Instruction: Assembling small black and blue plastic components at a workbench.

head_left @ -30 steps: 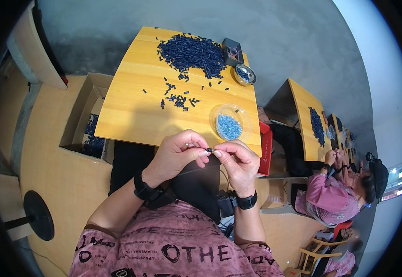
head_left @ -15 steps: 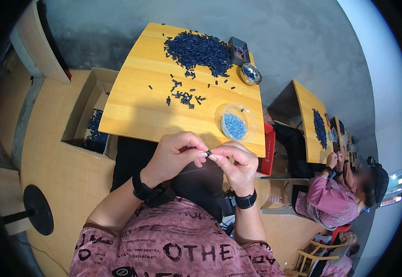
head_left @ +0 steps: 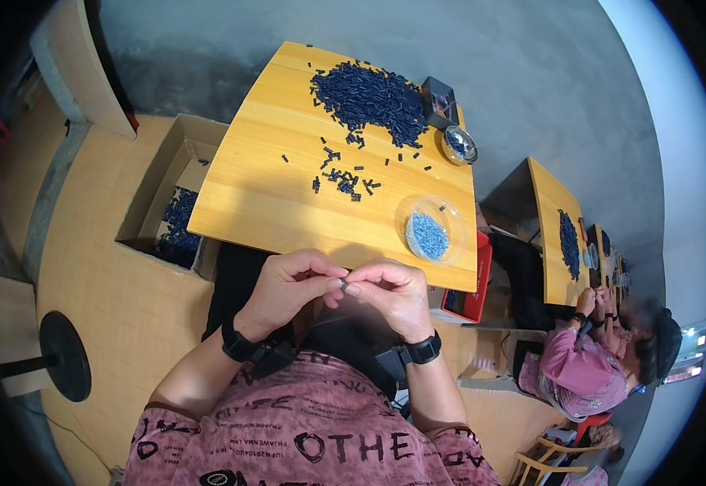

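Note:
Just beyond my lap, in front of the table's near edge, my left hand point(head_left: 286, 293) and my right hand point(head_left: 392, 301) meet at their fingertips. Both are closed in a pinch on one small dark piece point(head_left: 344, 283), mostly covered by thumbs and forefingers. Its exact kind is too small to make out. On the wooden table point(head_left: 248, 182) ahead lie a large heap of short dark-blue pieces point(head_left: 373, 97) and a looser scatter of them point(head_left: 342, 180). A clear round tub point(head_left: 459, 231) of tiny light-blue pieces point(head_left: 428, 236) stands near the right corner.
At the table's far right are a black tray point(head_left: 440, 101) and a shiny bowl point(head_left: 460, 146). A cardboard box point(head_left: 138, 215) with dark pieces sits on the floor at left; a red box point(head_left: 476, 283) is at right. Another person point(head_left: 576, 364) works at a neighbouring table.
My view has shifted, so the table sits a little farther right and lower. My fingers stay together but now cover more of the small dark piece.

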A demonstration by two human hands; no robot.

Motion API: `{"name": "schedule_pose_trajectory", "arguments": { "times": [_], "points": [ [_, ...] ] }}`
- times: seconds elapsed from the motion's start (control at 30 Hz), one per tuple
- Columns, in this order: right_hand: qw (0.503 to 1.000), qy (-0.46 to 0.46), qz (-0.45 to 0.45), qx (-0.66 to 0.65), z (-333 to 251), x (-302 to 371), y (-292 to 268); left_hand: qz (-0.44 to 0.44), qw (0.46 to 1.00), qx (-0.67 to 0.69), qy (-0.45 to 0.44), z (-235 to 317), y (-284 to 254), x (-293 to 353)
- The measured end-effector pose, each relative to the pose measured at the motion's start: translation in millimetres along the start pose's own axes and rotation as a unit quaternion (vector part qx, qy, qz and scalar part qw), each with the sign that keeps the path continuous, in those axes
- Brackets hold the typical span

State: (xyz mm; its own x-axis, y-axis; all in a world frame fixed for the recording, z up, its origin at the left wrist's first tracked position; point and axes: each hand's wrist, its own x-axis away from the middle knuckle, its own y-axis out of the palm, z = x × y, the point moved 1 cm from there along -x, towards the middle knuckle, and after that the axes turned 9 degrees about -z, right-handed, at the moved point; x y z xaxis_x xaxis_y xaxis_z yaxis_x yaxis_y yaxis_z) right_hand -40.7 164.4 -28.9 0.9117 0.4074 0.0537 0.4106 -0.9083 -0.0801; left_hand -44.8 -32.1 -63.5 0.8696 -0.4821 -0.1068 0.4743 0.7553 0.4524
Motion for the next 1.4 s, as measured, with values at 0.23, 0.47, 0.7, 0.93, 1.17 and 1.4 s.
{"name": "schedule_pose_trajectory", "arguments": {
  "times": [0.23,0.47,0.7,0.93,1.17,1.4],
  "points": [
    [0.998,0.023,-0.007,-0.052,27.1,-28.4,9.6,0.046,0.997,0.025,-0.048,-17.5,-24.4,-3.6],
    [0.969,-0.008,0.114,0.221,49.2,-81.4,-27.4,0.126,0.964,0.227,-0.051,-38.2,-37.1,-16.9],
    [0.861,-0.043,0.206,0.464,58.8,-115.9,-40.5,0.118,0.954,0.275,-0.03,-40.9,-46.0,-20.9],
    [0.863,-0.043,0.2,0.462,62.0,-119.9,-40.6,0.126,0.957,0.259,-0.033,-39.2,-45.1,-23.3],
    [0.868,-0.071,0.207,0.445,68.1,-118.8,-44.3,0.135,0.953,0.27,-0.036,-39.0,-46.3,-24.1],
    [0.866,-0.083,0.199,0.451,69.4,-115.6,-46.5,0.12,0.953,0.277,-0.03,-41.9,-47.2,-25.0]
  ]
}}
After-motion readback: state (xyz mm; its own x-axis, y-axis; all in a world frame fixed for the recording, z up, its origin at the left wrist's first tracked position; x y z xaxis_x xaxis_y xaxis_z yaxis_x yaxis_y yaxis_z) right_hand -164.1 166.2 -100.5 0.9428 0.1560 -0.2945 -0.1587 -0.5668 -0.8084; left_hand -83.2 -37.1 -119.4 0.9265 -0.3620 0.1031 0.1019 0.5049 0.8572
